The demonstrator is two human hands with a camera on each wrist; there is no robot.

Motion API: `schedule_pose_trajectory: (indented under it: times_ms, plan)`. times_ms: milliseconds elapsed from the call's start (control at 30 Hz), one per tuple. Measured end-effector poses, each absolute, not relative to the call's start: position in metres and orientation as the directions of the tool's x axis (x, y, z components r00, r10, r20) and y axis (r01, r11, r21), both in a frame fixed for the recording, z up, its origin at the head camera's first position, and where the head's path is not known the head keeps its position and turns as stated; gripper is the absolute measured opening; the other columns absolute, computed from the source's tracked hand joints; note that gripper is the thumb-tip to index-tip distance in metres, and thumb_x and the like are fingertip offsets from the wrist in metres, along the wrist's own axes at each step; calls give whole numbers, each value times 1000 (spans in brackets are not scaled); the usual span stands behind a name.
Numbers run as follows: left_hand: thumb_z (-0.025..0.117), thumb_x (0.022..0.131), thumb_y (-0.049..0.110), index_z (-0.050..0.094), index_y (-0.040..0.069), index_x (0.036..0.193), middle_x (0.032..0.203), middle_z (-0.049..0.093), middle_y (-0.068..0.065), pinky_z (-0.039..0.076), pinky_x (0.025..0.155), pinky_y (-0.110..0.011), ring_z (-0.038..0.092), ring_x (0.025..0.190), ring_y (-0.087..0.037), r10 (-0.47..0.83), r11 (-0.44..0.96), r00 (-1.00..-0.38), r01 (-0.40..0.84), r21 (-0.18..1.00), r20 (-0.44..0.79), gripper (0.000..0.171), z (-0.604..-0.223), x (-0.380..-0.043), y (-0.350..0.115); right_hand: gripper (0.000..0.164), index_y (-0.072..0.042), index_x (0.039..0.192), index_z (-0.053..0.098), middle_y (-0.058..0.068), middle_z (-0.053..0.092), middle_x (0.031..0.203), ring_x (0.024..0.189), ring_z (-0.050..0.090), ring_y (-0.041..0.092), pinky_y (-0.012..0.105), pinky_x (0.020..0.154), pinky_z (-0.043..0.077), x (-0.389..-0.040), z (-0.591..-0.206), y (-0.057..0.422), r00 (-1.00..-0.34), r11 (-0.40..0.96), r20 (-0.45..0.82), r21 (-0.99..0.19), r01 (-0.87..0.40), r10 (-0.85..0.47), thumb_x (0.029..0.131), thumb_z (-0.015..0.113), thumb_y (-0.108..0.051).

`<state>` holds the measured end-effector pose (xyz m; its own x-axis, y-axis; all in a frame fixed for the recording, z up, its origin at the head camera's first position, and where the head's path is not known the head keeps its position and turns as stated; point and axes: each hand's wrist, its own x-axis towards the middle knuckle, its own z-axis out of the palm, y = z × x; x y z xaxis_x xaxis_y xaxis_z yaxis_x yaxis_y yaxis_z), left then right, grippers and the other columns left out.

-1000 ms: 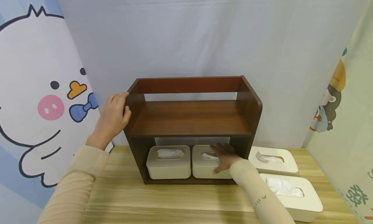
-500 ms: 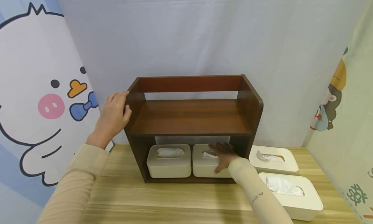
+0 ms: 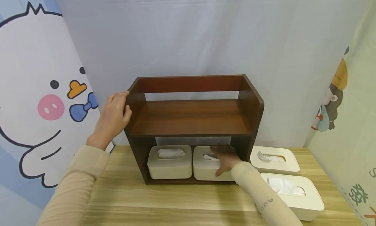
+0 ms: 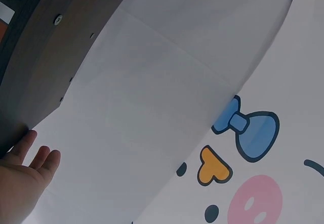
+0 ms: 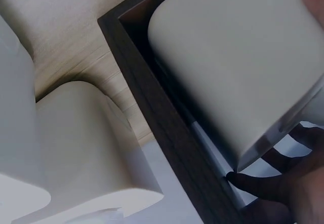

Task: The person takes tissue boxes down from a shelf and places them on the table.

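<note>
A dark brown two-tier wooden shelf [image 3: 191, 116] stands on the table. Against its left side panel [image 4: 55, 47] my left hand [image 3: 114, 114] rests, fingers extended at the upper edge. Two cream tissue boxes sit side by side on the lower tier: the left box [image 3: 169, 171] and the right box [image 3: 202, 170], white tissue in each slot. My right hand [image 3: 225, 158] grips the right box, thumb at its front face and fingers spread over its top. In the right wrist view, those fingers [image 5: 258, 183] reach along the box's top edge, near the shelf's dark side panel [image 5: 162, 118].
Right of the shelf, two more cream tissue boxes stand on the wood-grain table [image 3: 141, 203]: a rear one [image 3: 282, 151] and a front one [image 3: 306, 200] close to my right sleeve. A grey cloth backdrop [image 3: 182, 33] hangs behind, with printed cartoon panels on both sides.
The right box on the lower tier has shifted very slightly toward me with my right hand. My left hand stays at the shelf's side panel. The view tilts a little.
</note>
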<state>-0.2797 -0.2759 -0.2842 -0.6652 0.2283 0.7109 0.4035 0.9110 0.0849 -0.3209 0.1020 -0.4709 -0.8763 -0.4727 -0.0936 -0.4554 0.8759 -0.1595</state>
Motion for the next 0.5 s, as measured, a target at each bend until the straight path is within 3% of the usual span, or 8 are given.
schedule_pose_trajectory:
  times_ms: [233,500]
  plan:
    - [47,86,2,45,-10,125,124,50,-28,32,100,-52,41,115,-45,236,906,-655,415,81,718,41,-284,-281,-275,109,-14,144,29,23,23,148,132,20,48,63,104,22,-314,-469,103,-880,872,-43,-163,-461,-474,55,84,-42]
    - [47,86,2,45,-10,125,124,50,-28,32,100,-52,41,115,-45,233,907,-660,412,85,714,41,-286,-282,-276,108,-11,138,39,22,40,138,124,36,48,64,93,34,-299,-463,106,-832,830,119,-75,-552,-543,48,86,-46]
